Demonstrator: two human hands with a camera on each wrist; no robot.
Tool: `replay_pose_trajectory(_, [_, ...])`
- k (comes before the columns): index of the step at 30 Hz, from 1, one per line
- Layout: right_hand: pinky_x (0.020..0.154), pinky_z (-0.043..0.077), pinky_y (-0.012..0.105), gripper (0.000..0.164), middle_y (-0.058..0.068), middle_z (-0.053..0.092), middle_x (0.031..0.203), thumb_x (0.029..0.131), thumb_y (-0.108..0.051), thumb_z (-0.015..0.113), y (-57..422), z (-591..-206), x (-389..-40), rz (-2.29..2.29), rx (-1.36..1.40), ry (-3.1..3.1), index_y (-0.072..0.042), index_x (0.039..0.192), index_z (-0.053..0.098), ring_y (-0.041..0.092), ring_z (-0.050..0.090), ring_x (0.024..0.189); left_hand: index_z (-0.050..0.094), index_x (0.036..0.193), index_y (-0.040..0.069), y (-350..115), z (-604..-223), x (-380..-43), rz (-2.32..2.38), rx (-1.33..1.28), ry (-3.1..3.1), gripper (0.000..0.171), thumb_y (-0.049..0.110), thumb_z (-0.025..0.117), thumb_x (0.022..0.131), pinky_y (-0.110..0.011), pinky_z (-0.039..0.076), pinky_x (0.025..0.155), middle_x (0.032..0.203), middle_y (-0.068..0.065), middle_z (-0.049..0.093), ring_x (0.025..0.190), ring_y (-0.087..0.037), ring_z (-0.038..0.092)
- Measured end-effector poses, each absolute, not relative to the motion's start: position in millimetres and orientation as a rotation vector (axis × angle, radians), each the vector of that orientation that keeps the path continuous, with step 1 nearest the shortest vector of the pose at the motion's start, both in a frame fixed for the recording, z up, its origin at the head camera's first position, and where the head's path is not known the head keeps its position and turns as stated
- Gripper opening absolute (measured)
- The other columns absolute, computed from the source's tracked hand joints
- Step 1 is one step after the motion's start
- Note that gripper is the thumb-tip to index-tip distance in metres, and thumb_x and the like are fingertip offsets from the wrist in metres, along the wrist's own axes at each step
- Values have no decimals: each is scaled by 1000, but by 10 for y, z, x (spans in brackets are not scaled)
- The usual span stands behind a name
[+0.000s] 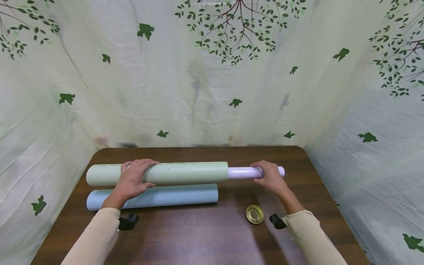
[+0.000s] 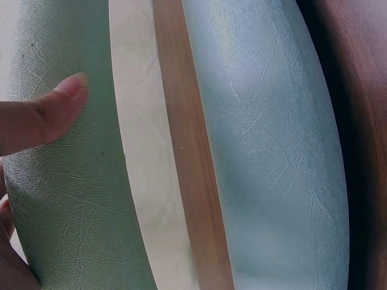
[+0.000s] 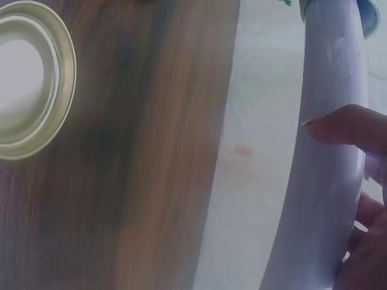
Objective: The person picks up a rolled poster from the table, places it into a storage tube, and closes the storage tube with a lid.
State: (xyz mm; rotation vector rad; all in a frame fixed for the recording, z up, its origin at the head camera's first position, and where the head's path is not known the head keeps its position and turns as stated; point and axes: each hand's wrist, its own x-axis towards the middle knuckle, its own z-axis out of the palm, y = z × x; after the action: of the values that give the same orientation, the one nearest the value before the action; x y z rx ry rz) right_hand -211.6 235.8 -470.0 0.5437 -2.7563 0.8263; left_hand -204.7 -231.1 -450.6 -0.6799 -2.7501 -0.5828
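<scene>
My left hand [image 1: 134, 179] grips a long pale green textured roll [image 1: 192, 173] from above, thumb on the near side and fingers over the far side. Out of the roll's right end runs a thinner, glossy lilac tube [image 1: 241, 173]. Near that tube's outer end, my right hand [image 1: 269, 177] holds it between thumb and curled fingers. In the right wrist view, the lilac tube [image 3: 329, 72] enters the green roll's rim [image 3: 369, 15]. A light blue roll [image 1: 179, 195] lies in front of the green one, partly hidden by my left wrist.
A round gold metal lid [image 1: 254, 214] lies on the brown wooden table [image 1: 185, 239], nearer me than the lilac tube. Behind and beside the table hangs a pale curtain [image 1: 198, 103] with leaf prints. Black wrist cameras [image 1: 128, 222] sit at both cuffs.
</scene>
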Motion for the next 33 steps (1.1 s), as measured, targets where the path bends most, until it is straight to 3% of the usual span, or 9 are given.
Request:
replay_pose_trajectory(12, [89, 38, 55, 42, 14, 66, 106, 67, -4, 85, 2248, -4695, -2110, 802, 542, -2753, -3, 106, 69, 35, 59, 99, 59, 125, 11, -2288, -4519, -2033, -609, -678, -2731, 71, 11, 90, 61, -62, 22, 93, 123, -13, 60, 114, -36, 51])
replay_pose_trajectory(33, [88, 38, 54, 43, 12, 64, 105, 66, 0, 82, 2010, -4710, -2110, 826, 605, -2742, -3, 107, 69, 34, 58, 99, 59, 123, 10, -2267, -4520, -2004, -623, -660, -2734, 71, 8, 90, 60, -63, 21, 94, 121, -13, 60, 112, -36, 51])
